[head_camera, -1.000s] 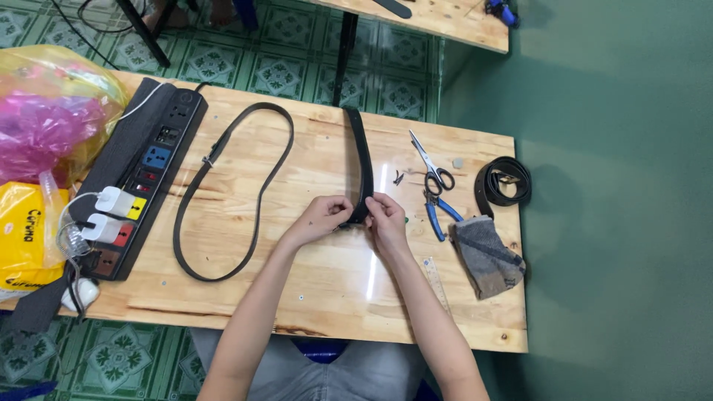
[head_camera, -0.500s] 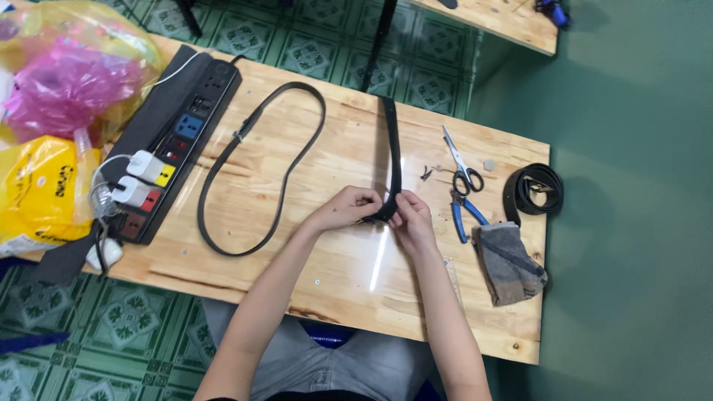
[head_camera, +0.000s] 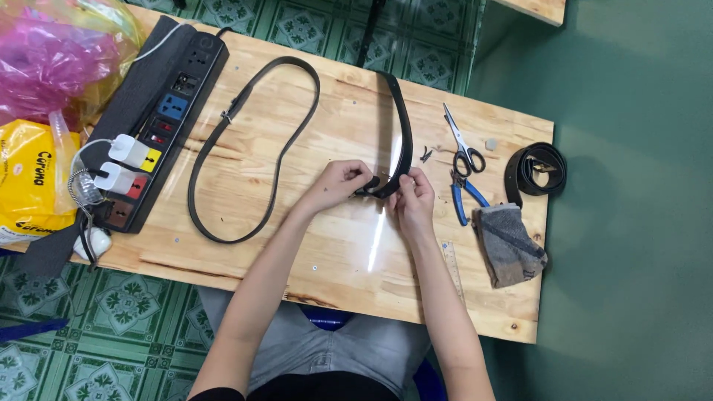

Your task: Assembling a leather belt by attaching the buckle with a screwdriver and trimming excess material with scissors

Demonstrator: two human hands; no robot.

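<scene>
At table centre: both hands meet on the near end of a black leather strap
left hand (head_camera: 343,182): fingers curled tight, pinching the bent tip of the stiff black leather strap (head_camera: 405,137); knuckles up, forearm running in from lower left
right hand (head_camera: 412,199): fingers narrow, thumb and forefinger gripping the same strap end from the right side; wrist straight, forearm coming up from bottom edge
strap position: near end held just above the pale wooden plank table (head_camera: 349,245), rest arcs away toward the far table edge; flat, narrow, matte
hands gap: nearly touching, 2 sets of fingertips on either side of the strap tip
long looped black belt with small metal buckle (head_camera: 256,141): lies flat left of the hands, well apart from them
black multi-socket power strip (head_camera: 160,122): left side of table, 2 white plugs in it
silver scissors with black handles (head_camera: 462,141): right of the strap, near
blue-handled pliers (head_camera: 464,200): just beside right hand
coiled black belt roll (head_camera: 535,169): right table edge
grey folded cloth (head_camera: 509,245): soft, crumpled, near the pliers
yellow and pink plastic bags (head_camera: 44,89): far left, glossy
</scene>
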